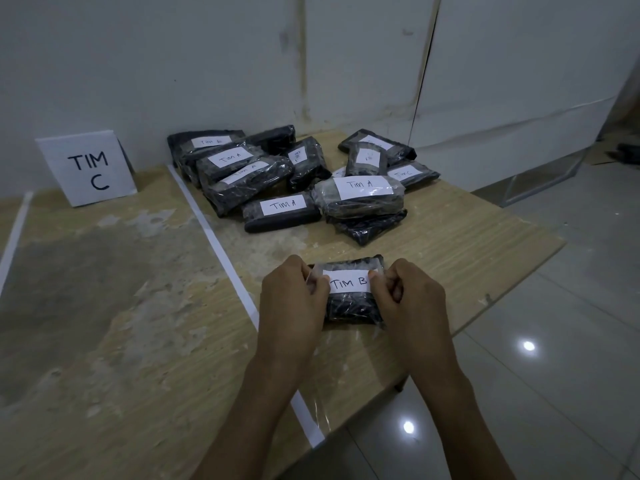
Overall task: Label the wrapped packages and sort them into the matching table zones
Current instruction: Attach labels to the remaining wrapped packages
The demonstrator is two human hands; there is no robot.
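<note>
Pinching label [348,283] reading "TIM B" on package [349,308].

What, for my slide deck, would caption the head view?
Left hand and right hand pinch the TIM B label on a wrapped package; labelled packages piled behind, TIM C sign far left.

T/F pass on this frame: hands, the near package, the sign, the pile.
1. The left hand and right hand both hold the TIM B package. True.
2. The standing sign reads TIM A. False: it reads TIM C.
3. The TIM B package is in the sign's zone. False: it is right of the white tape line, and the sign stands left of it.
4. The pile behind includes packages labelled TIM A. True.
</note>
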